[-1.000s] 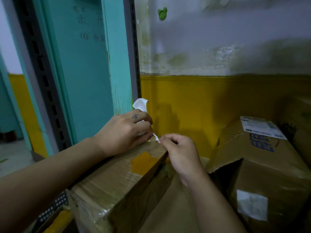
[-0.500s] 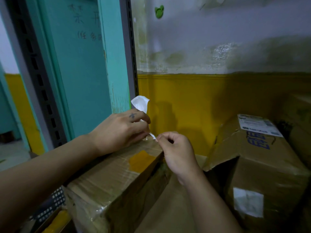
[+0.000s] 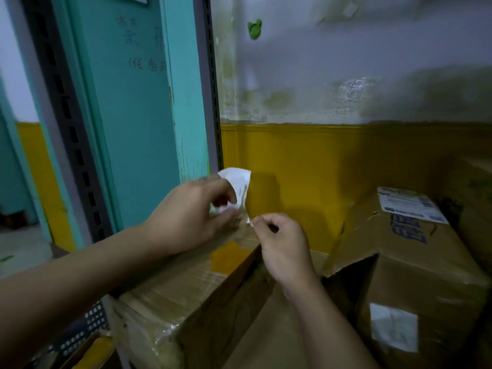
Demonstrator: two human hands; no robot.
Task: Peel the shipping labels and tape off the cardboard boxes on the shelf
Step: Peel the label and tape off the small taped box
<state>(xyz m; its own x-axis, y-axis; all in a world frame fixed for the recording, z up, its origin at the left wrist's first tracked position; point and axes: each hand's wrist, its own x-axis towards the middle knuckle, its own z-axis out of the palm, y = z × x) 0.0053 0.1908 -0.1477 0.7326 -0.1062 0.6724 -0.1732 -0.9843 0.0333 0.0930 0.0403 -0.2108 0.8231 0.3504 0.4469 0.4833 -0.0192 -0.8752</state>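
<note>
Setting: storage corner, wall [image 3: 306, 169] painted yellow below and grey-white above, teal door frame at left, slotted shelf upright [image 3: 213, 102] behind the hands.

Item 1, near box [image 3: 186, 288]: cardboard, wrapped in clear tape, one orange patch [image 3: 229, 255] on top, far end under the hands.

Item 2, white label [image 3: 239, 179]: the task's thing, held over the far end of the near box.
Change: a second ago only a small curl showed above the knuckles; now a broad flap stands up, and the left hand has risen off the box top.
Reading: the label is probably almost free. Whether its lower tip still sticks to the box is blurred.

Item 3, left hand [image 3: 186, 217]: forearm lies across the box, wrist raised. Grip closed, thumb and fingers curled on the label's middle.

Item 4, right hand [image 3: 282, 243]: just beside the left hand, knuckles up. Grip is a tight thumb-and-forefinger pinch on the label's lower tip.

Item 5, second box [image 3: 412, 262]: at right, torn open, untouched. Printed label [image 3: 410, 206] on top and side label [image 3: 394, 326] both remain.
</note>
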